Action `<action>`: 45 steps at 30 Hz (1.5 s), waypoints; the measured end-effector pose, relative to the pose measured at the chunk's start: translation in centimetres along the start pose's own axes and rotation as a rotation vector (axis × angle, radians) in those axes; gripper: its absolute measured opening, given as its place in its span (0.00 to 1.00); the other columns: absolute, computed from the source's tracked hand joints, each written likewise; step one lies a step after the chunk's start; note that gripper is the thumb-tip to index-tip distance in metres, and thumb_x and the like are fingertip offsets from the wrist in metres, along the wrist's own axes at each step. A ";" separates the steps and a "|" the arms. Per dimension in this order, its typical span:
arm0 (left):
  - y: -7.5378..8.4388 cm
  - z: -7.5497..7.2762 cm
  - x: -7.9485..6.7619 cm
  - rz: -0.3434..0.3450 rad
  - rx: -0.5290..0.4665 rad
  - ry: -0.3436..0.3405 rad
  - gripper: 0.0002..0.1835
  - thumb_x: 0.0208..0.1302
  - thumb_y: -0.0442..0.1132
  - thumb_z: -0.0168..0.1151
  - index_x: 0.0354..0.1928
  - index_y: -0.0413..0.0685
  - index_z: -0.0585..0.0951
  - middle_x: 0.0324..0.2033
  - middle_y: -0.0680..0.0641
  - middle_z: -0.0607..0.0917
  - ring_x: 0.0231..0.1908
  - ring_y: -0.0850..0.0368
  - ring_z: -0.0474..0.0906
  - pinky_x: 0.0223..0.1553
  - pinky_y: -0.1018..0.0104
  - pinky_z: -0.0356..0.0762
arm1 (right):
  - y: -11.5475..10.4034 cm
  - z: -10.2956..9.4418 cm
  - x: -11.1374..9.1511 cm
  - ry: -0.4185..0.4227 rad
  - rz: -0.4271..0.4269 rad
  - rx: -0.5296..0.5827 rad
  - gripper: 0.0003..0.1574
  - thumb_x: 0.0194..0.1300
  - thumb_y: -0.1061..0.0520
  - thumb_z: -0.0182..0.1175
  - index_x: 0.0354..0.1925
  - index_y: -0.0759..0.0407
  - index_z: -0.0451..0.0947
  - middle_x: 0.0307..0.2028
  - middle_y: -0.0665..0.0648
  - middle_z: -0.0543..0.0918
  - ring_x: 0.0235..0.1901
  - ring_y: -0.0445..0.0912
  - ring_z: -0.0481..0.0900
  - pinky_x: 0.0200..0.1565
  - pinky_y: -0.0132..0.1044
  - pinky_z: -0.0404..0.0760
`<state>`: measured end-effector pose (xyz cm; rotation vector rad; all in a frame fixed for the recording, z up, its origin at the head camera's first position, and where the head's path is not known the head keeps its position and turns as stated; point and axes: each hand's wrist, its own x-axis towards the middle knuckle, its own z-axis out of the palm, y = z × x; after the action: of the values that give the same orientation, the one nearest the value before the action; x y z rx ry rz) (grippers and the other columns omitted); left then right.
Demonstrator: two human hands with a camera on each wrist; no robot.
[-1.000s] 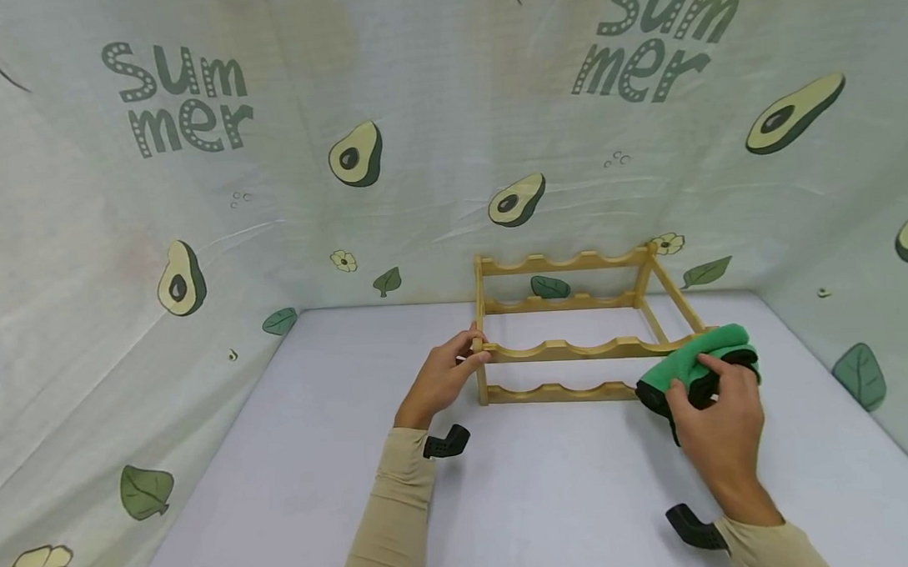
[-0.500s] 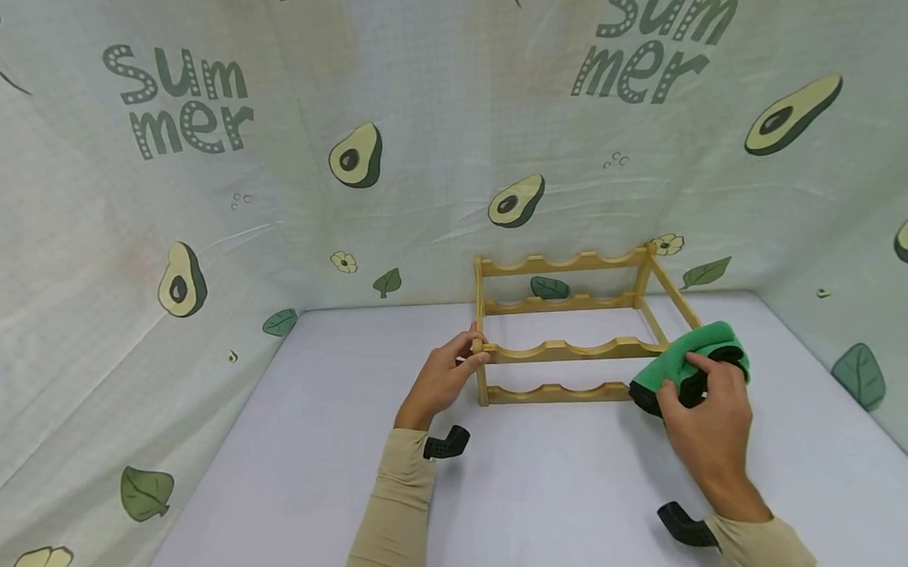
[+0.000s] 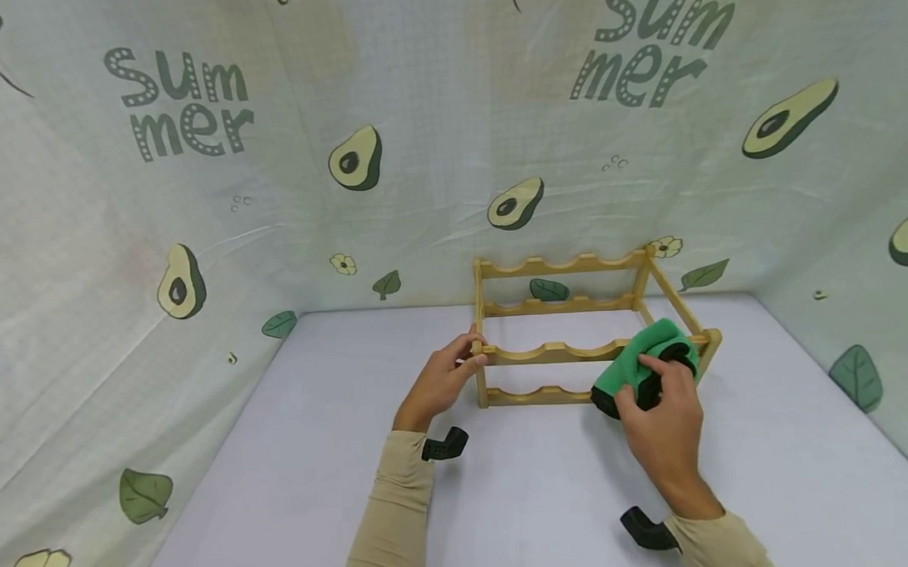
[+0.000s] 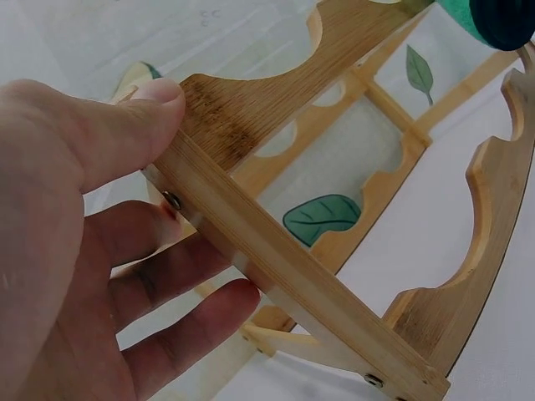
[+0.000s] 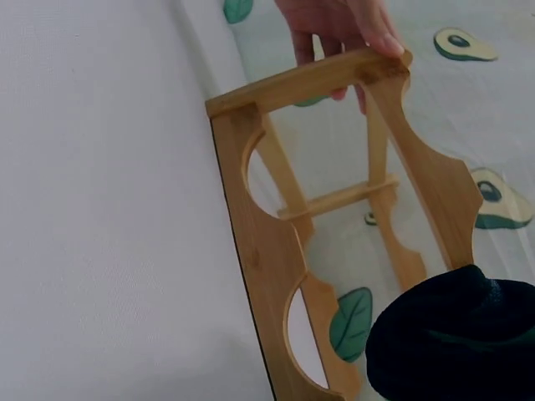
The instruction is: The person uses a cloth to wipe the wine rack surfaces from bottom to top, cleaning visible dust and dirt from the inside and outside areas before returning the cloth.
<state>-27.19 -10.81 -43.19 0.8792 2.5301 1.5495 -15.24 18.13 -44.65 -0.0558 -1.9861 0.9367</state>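
A wooden bottle rack point(image 3: 554, 352) with scalloped rails stands on the white table. My left hand point(image 3: 438, 382) grips its front left upright, the thumb on the front and the fingers behind, as the left wrist view point(image 4: 109, 209) also shows. In my right hand point(image 3: 668, 430) is a folded green cloth point(image 3: 644, 352) with black edging, pinched between thumb and fingers. The cloth lies against the right part of the rack's front upper rail and hides some of the rail below. In the right wrist view the cloth point(image 5: 451, 334) looks dark and covers the rail's near end.
The white table point(image 3: 341, 488) spreads around the rack. A hanging fabric point(image 3: 419, 134) printed with avocados, leaves and lettering forms the back and sides, close behind the rack. Black wrist mounts point(image 3: 446, 444) sit on both forearms.
My right hand has slid the cloth leftward along the front upper rail, uncovering the rack's front right corner. The left hand keeps its grip, and the rack stays in place.
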 end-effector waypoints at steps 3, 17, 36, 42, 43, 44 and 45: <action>0.0 0.0 0.0 -0.001 -0.002 0.002 0.12 0.75 0.50 0.55 0.55 0.58 0.75 0.51 0.52 0.83 0.48 0.57 0.79 0.52 0.55 0.75 | -0.4 0.3 -0.3 -0.001 -0.017 -0.002 0.27 0.53 0.69 0.63 0.54 0.70 0.77 0.47 0.69 0.76 0.45 0.54 0.73 0.46 0.24 0.66; -0.1 0.2 0.0 0.025 -0.052 0.027 0.10 0.75 0.47 0.58 0.52 0.53 0.76 0.49 0.52 0.83 0.47 0.56 0.79 0.50 0.56 0.75 | -3.2 2.8 -1.2 -0.057 -0.143 0.066 0.30 0.50 0.71 0.69 0.55 0.66 0.79 0.46 0.64 0.78 0.32 0.47 0.70 0.31 0.29 0.67; 1.2 0.4 -0.2 0.008 -0.101 0.066 0.15 0.79 0.39 0.50 0.58 0.40 0.78 0.59 0.41 0.80 0.57 0.46 0.77 0.51 0.50 0.78 | -7.3 6.9 -1.7 -0.290 -0.289 0.182 0.29 0.53 0.69 0.67 0.56 0.63 0.77 0.54 0.63 0.77 0.49 0.52 0.79 0.45 0.51 0.83; 0.3 0.5 0.0 0.033 -0.130 0.066 0.19 0.80 0.41 0.41 0.58 0.44 0.79 0.53 0.44 0.83 0.51 0.49 0.80 0.51 0.49 0.78 | -8.2 6.7 -1.5 -0.435 -0.064 0.280 0.28 0.56 0.69 0.64 0.56 0.59 0.77 0.57 0.60 0.77 0.48 0.51 0.79 0.44 0.46 0.83; 0.3 0.5 0.0 0.033 -0.128 0.077 0.19 0.80 0.41 0.41 0.58 0.44 0.80 0.52 0.44 0.84 0.49 0.50 0.80 0.51 0.50 0.78 | -8.3 6.5 -1.3 -0.473 -0.001 0.319 0.28 0.57 0.69 0.63 0.56 0.58 0.76 0.57 0.60 0.77 0.48 0.51 0.79 0.43 0.44 0.83; 0.4 0.5 -0.1 0.034 -0.126 0.092 0.19 0.79 0.41 0.42 0.57 0.44 0.80 0.50 0.44 0.84 0.48 0.50 0.81 0.50 0.51 0.79 | -8.3 6.2 -1.1 -0.513 0.059 0.364 0.28 0.58 0.70 0.62 0.57 0.57 0.76 0.57 0.60 0.77 0.48 0.51 0.79 0.42 0.42 0.82; 0.4 0.5 -0.2 0.033 -0.120 0.105 0.18 0.79 0.41 0.42 0.56 0.44 0.80 0.50 0.44 0.84 0.47 0.50 0.81 0.49 0.52 0.79 | -8.3 5.9 -0.8 -0.548 0.113 0.410 0.28 0.58 0.71 0.61 0.57 0.57 0.75 0.57 0.60 0.77 0.48 0.52 0.79 0.42 0.40 0.82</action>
<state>-26.71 -10.37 -43.16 0.8505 2.4715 1.7808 -16.62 8.44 -41.65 0.3577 -2.2474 1.5416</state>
